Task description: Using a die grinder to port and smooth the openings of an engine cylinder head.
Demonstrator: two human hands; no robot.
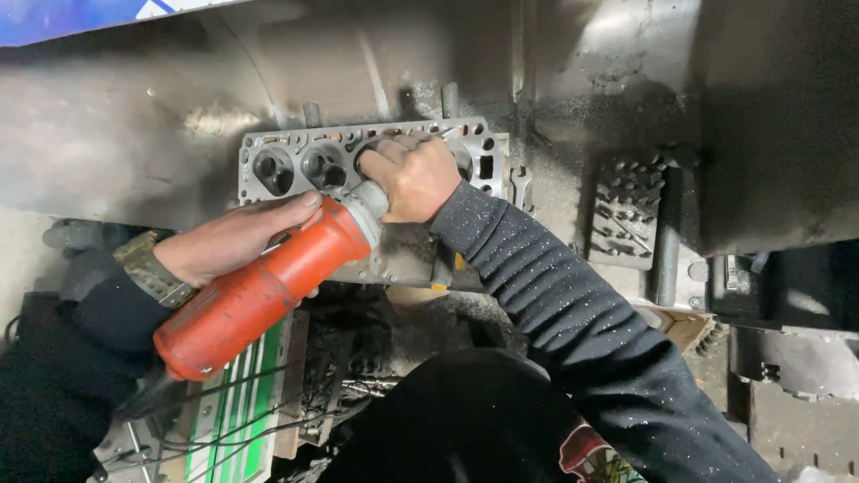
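dim workshop light, brighter upper left; deep shadow right and bottom; sharp centre, slight edge softness.

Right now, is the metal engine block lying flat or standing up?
Lying flat. The metal engine block rests with its round holes facing up, and the right hand presses the orange power tool down onto it, steadied by the left hand.

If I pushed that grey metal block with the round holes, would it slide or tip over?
Probably neither. The block looks like thick cast metal, so likely heavy for its size. It lies flat and wide on the bench, so tipping seems unlikely. It looks stiff: both the left hand and right hand press an orange grinder onto it.
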